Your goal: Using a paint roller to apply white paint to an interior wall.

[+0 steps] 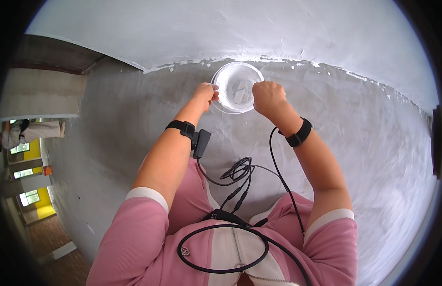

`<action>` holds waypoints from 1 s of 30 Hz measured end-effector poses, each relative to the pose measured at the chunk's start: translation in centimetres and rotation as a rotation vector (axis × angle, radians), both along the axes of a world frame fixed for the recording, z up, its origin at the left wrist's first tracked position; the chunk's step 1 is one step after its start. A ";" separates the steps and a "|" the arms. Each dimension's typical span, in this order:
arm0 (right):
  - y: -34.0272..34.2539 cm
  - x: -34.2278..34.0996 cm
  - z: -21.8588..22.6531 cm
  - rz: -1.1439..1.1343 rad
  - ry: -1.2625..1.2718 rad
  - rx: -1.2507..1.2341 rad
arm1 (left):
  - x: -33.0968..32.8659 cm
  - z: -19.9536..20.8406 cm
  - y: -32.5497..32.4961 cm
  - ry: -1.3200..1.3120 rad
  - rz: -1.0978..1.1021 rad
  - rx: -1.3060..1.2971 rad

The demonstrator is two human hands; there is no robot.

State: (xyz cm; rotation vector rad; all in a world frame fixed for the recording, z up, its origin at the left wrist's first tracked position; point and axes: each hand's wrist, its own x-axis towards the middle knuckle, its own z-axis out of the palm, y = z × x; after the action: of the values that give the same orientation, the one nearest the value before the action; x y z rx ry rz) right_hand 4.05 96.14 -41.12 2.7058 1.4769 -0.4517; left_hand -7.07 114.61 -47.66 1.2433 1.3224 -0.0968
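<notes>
A round translucent bucket, smeared with white plaster inside, stands on the grey floor near the foot of the wall. My left hand grips its left rim, thumb above and fingers along the outer side. At the right rim my right hand is closed in a fist, knuckles up. From that fist a thin tool reaches into the bucket; its flat, pale blade looks like a putty knife. The fist hides its handle. Wet-looking white residue covers the bucket's bottom and walls.
A pale wall rises beyond the bucket, with white plaster splashes along its base. Black cables hang between my arms and over my lap. A person's legs show far left, near windows and yellow wall panels.
</notes>
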 end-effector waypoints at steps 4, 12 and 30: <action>-1.0 0.7 -3.5 -0.082 0.163 0.025 | -0.3 -0.4 -0.1 0.061 -0.126 0.095; -1.5 1.8 -0.7 -0.079 -0.005 0.074 | 0.3 1.4 -1.6 0.002 -0.324 0.284; -1.4 2.1 -2.1 -0.136 0.059 0.123 | 1.5 -0.1 -2.0 0.077 -0.592 0.571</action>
State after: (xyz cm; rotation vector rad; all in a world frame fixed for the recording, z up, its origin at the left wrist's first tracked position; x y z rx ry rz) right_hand 6.18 94.78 -43.23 2.9263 1.3831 -0.4646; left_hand -5.61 112.58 -47.77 2.1149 1.0350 -0.1947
